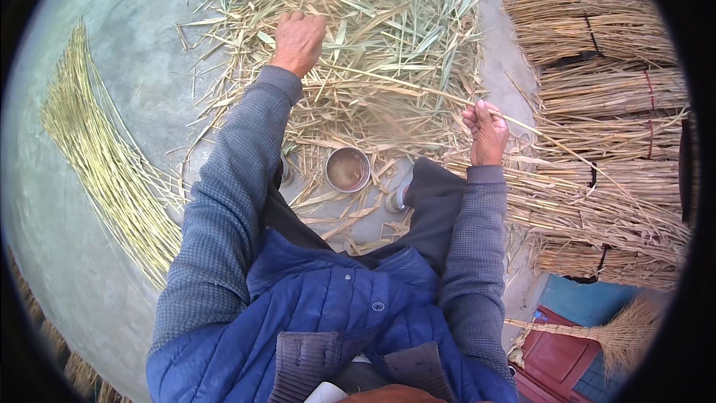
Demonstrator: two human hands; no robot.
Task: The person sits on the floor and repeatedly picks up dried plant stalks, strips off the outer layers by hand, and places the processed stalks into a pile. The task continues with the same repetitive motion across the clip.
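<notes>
Person wearing grey knit sweater, chunky waffle texture, long sleeves [224, 209] ending in ribbed cuffs at both wrists. Over it, blue quilted puffer vest [335, 306] hanging open down front, stitched in horizontal bands, couple of small round snap buttons showing on one flap. Vest collar lining looking grey-brown and ribbed. Dark charcoal trousers [436, 205] covering legs. Light-coloured shoe toe [397, 200] peeking out past trouser hem. Both hands bare, no gloves.
</notes>
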